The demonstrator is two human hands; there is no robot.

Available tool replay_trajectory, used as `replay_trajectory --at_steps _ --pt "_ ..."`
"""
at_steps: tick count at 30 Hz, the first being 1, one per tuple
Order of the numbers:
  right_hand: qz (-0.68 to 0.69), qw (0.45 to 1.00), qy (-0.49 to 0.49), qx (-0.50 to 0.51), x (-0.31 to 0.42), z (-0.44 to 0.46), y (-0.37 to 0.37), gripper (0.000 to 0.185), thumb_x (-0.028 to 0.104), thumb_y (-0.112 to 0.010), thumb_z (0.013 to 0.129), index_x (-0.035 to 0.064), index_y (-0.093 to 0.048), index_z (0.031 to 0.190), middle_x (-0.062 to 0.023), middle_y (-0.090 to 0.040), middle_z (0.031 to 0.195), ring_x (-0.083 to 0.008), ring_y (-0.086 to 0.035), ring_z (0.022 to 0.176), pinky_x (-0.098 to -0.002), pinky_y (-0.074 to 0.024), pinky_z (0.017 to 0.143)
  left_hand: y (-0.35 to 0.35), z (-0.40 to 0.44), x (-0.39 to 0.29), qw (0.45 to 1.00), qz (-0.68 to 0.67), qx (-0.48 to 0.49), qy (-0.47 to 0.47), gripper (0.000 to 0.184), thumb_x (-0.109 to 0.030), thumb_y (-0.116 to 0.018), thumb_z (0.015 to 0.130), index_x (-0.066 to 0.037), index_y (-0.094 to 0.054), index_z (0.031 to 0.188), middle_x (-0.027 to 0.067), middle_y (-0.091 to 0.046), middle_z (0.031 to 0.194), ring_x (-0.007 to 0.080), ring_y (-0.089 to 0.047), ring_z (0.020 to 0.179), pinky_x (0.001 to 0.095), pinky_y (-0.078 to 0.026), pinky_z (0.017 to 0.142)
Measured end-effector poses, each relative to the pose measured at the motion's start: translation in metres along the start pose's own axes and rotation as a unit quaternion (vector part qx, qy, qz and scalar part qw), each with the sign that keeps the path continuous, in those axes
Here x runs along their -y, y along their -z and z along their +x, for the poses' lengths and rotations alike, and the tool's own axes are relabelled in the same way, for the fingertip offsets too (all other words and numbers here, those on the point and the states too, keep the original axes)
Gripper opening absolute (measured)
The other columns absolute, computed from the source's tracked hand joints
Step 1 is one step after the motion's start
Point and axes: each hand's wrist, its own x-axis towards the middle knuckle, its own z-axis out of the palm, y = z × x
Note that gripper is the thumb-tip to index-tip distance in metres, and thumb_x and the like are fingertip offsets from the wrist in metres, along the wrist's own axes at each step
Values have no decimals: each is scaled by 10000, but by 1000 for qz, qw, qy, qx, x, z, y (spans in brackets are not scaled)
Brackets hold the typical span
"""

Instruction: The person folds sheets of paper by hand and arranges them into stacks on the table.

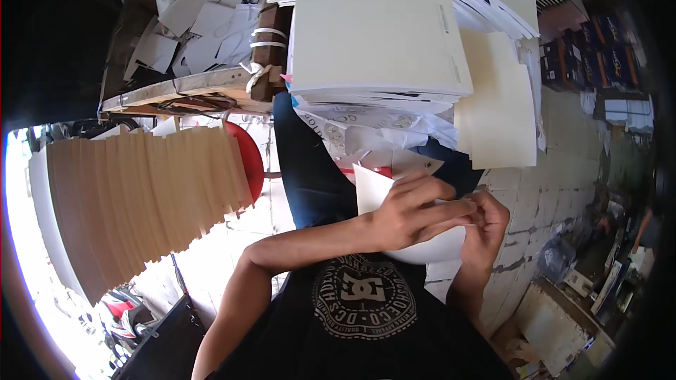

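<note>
In front of my chest, a sheet of white paper (372, 188) is held between both hands, bent, with one corner standing up on the left. My left hand (414, 212) reaches across it, its fingers closed on the paper and pointing right. My right hand (491, 222) pinches the sheet's right side, its fingertips meeting those of the left. The fingers cover part of the sheet, so any fold or small item between them cannot be made out. Just beyond my hands is a tall stack of cream sheets (377, 39) on crumpled printed wrapping.
A tall pile of tan-edged sheets (148, 197) rests on a red stool (246, 158) at left. A wooden tray (176, 95) at upper left holds loose paper scraps. More cream sheets (496, 105) lie at right. Dark boxes (591, 56) stand farther right on the tiled floor.
</note>
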Motion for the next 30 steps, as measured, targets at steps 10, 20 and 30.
replay_trajectory --at_steps 10,20,30 --pt "-37 999 -8 -8 4 -5 -18 133 18 -578 914 -88 -611 988 -72 -643 831 -65 -584 765 -200 -461 666 7 -8 7 997 30 -71 -2 313 -129 -834 692 -10 -708 954 51 -557 820 139 -556 602 276 -433 477" --pt "-330 932 45 -142 44 -15 82 207 145 -581 909 -52 -562 845 -33 -542 768 -100 -490 726 -249 -411 661 91 5 17 955 173 -240 -19 194 -239 -777 783 -77 -710 865 61 -588 888 203 -582 769 327 -462 657" --pt "-564 574 300 -512 131 36 125 347 250 -567 889 -50 -614 1055 -185 -633 999 -256 -620 933 -363 -507 822 258 28 138 778 510 -314 192 595 -285 -735 851 27 -477 1288 182 -570 1134 227 -592 999 350 -470 833"
